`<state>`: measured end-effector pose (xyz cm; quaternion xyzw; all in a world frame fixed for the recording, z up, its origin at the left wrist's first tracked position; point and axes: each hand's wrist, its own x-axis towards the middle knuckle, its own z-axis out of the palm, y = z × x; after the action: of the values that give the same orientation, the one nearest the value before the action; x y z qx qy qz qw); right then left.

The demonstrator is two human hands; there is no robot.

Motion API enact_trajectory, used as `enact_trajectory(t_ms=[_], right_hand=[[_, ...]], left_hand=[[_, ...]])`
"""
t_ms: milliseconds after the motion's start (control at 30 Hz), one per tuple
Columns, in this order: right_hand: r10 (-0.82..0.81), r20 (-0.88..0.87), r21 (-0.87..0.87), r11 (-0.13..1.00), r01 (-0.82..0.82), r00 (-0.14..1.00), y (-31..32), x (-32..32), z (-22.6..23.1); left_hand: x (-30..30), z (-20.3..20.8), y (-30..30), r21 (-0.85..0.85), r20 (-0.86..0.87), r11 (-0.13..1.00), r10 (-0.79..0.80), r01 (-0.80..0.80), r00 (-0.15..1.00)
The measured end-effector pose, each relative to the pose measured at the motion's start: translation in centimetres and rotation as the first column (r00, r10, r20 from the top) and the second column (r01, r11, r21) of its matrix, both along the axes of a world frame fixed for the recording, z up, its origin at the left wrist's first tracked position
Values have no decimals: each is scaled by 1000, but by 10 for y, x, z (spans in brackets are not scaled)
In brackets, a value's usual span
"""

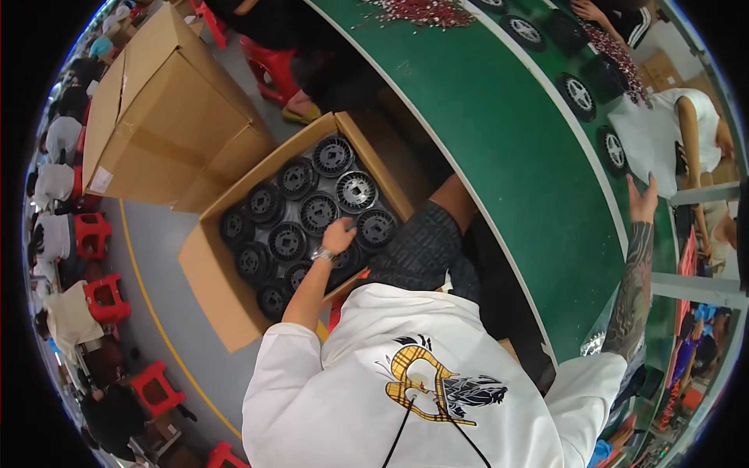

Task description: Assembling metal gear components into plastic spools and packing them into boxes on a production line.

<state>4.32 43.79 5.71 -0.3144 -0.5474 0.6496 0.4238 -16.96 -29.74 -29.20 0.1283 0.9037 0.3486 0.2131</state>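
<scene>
My left hand (339, 236) reaches over an open cardboard box (214, 324) on my left, its fingers curled close among the black wheel rims (319, 214). What those fingers hold, if anything, is hidden. Several rims lie in rows in the box, one with a shiny silver face (356, 192). Across the green table, my right hand (643, 201) is stretched out with thumb and fingers apart. A white translucent plastic bag (644, 140) is just beyond its fingertips; contact cannot be made out. Close to it, a black toy-like wheel with a silver spoked hub (612, 148) sits on the table.
More spoked wheels (576, 97) line the far side of the green table (499, 140). Red and white small parts (425, 11) are heaped at its far end. A tall carton (179, 117) stands behind the box. Co-workers sit opposite; red stools (108, 299) are on the left.
</scene>
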Motion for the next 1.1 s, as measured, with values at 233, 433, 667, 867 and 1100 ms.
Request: enact_trajectory(t_ms=[233,433,667,867,1100], right_hand=[[40,297,155,984,-89,954,-135,13,62],[62,475,272,938,-213,878,-217,70,107],[117,482,197,951,-237,868,-233,109,110],[113,509,153,964,-219,853,-235,112,91],[277,443,111,927,-358,853,-277,48,79]], left_hand=[[-39,-17,46,-445,460,822,-131,356,878],[-50,-63,54,-141,630,981,-16,134,776],[-57,-79,37,-168,705,985,138,-25,696],[-31,-34,57,94,629,991,19,-100,777],[-8,-53,30,195,539,935,149,-295,829]])
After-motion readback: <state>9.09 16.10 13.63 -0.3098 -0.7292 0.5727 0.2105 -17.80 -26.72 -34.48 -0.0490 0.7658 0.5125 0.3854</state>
